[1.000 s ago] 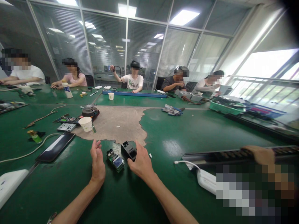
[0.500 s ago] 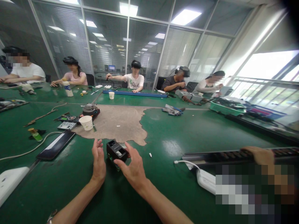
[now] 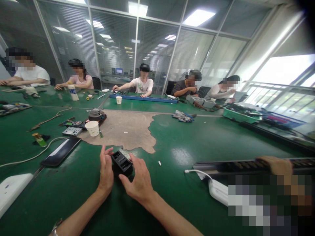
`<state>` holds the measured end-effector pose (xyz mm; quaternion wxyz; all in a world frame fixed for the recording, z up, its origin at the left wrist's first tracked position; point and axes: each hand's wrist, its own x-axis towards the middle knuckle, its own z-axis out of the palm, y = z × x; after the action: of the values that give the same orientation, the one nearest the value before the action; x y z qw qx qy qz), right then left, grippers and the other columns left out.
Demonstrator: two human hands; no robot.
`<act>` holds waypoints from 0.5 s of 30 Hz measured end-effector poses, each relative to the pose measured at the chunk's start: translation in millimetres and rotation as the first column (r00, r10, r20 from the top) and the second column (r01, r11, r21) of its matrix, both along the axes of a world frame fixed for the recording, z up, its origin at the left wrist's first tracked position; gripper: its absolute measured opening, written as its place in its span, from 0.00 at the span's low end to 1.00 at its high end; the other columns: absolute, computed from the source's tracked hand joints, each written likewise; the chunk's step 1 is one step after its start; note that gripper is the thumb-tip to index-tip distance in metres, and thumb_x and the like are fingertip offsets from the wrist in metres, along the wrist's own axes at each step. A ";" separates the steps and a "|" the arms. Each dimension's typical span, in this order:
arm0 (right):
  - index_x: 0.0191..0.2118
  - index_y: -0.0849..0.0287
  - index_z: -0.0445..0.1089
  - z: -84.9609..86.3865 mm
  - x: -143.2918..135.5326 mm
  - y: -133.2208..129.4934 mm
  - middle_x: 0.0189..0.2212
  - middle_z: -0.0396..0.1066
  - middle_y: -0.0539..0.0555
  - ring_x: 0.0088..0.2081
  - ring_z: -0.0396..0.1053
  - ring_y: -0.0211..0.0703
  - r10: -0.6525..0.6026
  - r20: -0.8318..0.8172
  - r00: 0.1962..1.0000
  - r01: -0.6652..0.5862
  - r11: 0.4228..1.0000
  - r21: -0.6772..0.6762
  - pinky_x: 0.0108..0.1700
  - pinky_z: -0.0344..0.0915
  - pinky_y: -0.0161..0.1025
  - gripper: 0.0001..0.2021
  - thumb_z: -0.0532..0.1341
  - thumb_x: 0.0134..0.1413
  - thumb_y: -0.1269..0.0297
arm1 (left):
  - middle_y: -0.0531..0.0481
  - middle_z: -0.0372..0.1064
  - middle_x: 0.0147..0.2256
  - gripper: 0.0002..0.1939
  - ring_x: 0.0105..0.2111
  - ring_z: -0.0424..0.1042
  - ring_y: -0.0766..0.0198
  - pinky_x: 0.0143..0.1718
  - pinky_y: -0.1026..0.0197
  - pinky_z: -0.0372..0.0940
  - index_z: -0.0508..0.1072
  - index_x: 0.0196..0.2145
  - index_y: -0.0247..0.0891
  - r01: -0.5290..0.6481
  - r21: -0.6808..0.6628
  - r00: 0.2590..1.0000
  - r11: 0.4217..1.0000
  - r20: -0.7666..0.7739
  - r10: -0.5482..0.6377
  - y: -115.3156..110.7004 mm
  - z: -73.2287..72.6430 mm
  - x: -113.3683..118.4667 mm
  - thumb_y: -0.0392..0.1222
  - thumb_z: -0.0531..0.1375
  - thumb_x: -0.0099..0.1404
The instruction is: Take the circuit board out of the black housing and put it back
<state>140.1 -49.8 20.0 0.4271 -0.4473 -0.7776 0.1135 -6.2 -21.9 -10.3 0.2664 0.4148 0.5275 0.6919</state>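
Note:
A small black plastic housing with rectangular slots in its top [image 3: 122, 163] sits between my two hands above the green tabletop. It looks like a two-bay battery charger. On its left side, my left hand [image 3: 106, 170] is held upright, open, with fingers stretched and fingertips close to the housing's far corner. My right hand [image 3: 139, 175] curves around the housing's right end, thumb in front and fingers behind, spread apart. Whether the right fingertips touch the housing I cannot tell. The underside of the housing is hidden.
Left stand a phone [image 3: 61, 151], a white power strip [image 3: 14, 190], a green bottle [image 3: 39, 140] and a paper cup [image 3: 92, 128]. At right, another person's hand [image 3: 278, 165] rests on a long black bar [image 3: 221, 166]. Several people sit across the table.
The housing has tilted slightly, and the green board seen under it before is out of sight. My right hand's fingers have spread a little from it. My left hand stays beside it.

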 end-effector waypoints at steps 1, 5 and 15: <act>0.63 0.62 0.55 -1.8 0.5 0.6 0.52 0.68 0.61 0.52 0.65 0.55 -0.010 0.007 1.000 0.010 1.000 0.001 0.56 0.63 0.54 0.37 0.66 0.47 0.63 | 0.44 0.64 0.53 0.30 0.51 0.66 0.59 0.57 0.51 0.58 0.53 0.65 0.45 0.002 -0.003 1.000 1.000 0.002 -0.002 -0.3 0.7 0.3 0.59 0.44 0.70; 0.62 0.63 0.57 -7.0 2.3 3.2 0.51 0.69 0.61 0.50 0.67 0.54 -0.024 0.020 1.000 0.024 1.000 -0.017 0.55 0.65 0.52 0.34 0.64 0.47 0.65 | 0.46 0.68 0.48 0.30 0.49 0.68 0.59 0.57 0.51 0.58 0.53 0.65 0.44 0.021 -0.031 1.000 0.999 -0.022 -0.022 -1.4 3.6 0.4 0.58 0.44 0.70; 0.63 0.63 0.55 -5.0 1.9 0.8 0.52 0.68 0.63 0.53 0.65 0.57 -0.001 0.024 1.000 0.002 0.997 -0.072 0.58 0.61 0.56 0.36 0.64 0.48 0.64 | 0.45 0.64 0.54 0.29 0.51 0.65 0.58 0.58 0.51 0.56 0.54 0.64 0.45 -0.016 -0.045 0.998 0.999 -0.061 0.013 -1.4 2.8 0.8 0.57 0.44 0.70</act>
<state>142.0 -49.0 15.0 0.4015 -0.4643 -0.7777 0.1356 -5.4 -23.3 -7.5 0.2546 0.4255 0.5538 0.6690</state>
